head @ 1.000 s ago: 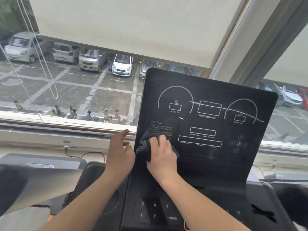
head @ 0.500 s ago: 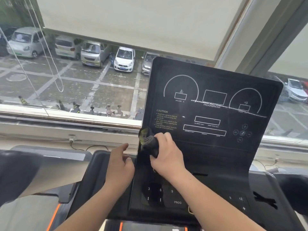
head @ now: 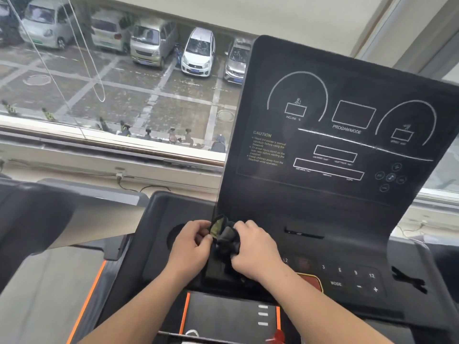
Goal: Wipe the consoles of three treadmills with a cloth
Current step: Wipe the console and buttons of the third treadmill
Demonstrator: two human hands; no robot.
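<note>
The dark cloth (head: 227, 240) is bunched, so its full shape is hard to make out; one olive patch shows at its top. It sits low on the left of the console (head: 335, 135), at the foot of the upright display panel, and it hides the keys under it. The console's right edge is cut off, and the small caution text is blurred. There are two hands and one cloth. The left hand (head: 192, 240) pinches the cloth's edge and the right hand (head: 255, 247) curls its fingers round the bundle. Half a second ago only the right hand held it, higher, against the panel's corner. A second treadmill (head: 62, 219) at the left is only partly seen.
</note>
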